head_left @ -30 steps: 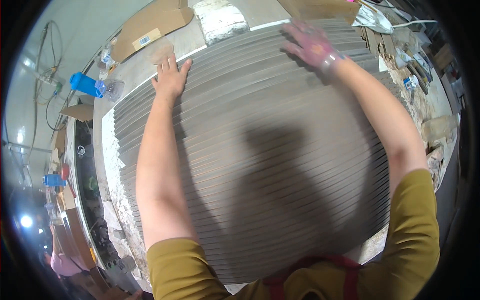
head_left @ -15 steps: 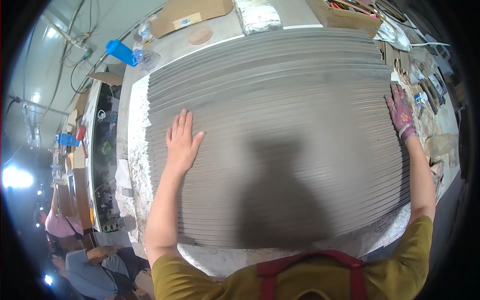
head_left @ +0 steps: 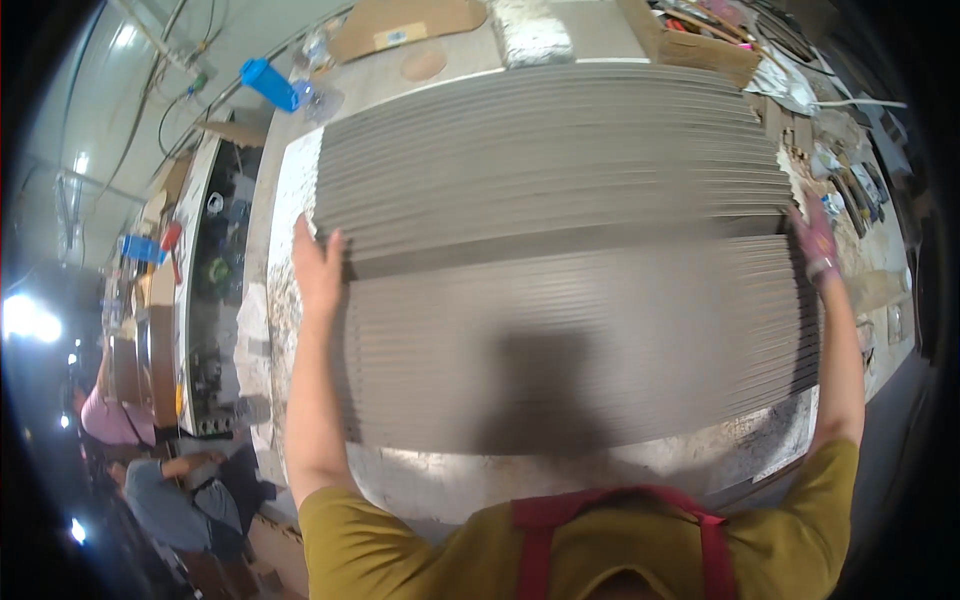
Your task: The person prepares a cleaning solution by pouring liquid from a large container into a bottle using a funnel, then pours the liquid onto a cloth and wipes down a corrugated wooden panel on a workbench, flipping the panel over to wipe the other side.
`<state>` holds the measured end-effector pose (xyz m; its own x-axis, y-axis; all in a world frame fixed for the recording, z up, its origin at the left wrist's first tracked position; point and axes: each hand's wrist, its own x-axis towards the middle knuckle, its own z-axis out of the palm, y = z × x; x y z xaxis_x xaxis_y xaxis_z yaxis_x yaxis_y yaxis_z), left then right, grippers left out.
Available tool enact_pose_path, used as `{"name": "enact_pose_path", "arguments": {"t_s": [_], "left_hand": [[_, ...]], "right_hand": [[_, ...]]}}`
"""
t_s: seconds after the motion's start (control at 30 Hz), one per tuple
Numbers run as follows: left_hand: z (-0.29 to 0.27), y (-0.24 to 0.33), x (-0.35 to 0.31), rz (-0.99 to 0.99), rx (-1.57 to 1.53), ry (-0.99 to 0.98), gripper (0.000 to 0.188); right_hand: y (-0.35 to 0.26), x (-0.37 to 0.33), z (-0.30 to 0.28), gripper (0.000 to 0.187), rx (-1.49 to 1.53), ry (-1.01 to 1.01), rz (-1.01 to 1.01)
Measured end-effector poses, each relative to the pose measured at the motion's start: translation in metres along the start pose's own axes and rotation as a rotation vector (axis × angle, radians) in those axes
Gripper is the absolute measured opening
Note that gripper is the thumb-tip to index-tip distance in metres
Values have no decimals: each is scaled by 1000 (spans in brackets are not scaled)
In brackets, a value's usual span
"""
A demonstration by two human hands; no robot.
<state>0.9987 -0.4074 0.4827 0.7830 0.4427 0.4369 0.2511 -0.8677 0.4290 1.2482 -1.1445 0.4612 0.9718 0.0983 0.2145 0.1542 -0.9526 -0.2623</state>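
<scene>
While you are leaning over the table [head_left: 605, 30], long, narrow grey strips [head_left: 540, 150] are lying side by side across its middle, forming a finely ridged surface, with your shadow [head_left: 540, 395] falling on the nearer ones. A dark band [head_left: 600, 238] is running crosswise, parting them into a farther and a nearer group. Your forearms [head_left: 318, 410] are stretching forward, and your hands are standing wide apart at opposite ends of that band. Your bare left hand [head_left: 318, 275] is holding its thumb away from its fingers beside the left ends; your right hand [head_left: 818, 240], wearing a pinkish glove, is pointing forward by the right ends, blur hiding whether it is gripping them
</scene>
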Motion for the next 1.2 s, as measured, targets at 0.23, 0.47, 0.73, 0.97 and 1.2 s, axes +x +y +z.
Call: {"name": "enact_pose_path", "arguments": {"t_s": [0.23, 0.47, 0.73, 0.97, 1.2], "left_hand": [[-29, -55, -56, -430, 107, -275, 55], [-22, -46, -48, -425, 169, -189, 54], [-40, -82, -91, -390, 131, -276, 49], [8, -98, -34, -307, 123, -249, 65], [-100, -149, -127, -684, -90, -340, 62]], "right_hand": [[70, -53, 12, 62, 421, -169, 337], [65, -38, 18, 64, 204, -95, 254], [34, -99, -2, 55, 211, -63, 225], [-11, -52, -5, 68, 21, -127, 366], [-1, -129, -80, 51, 60, -84, 268]]}}
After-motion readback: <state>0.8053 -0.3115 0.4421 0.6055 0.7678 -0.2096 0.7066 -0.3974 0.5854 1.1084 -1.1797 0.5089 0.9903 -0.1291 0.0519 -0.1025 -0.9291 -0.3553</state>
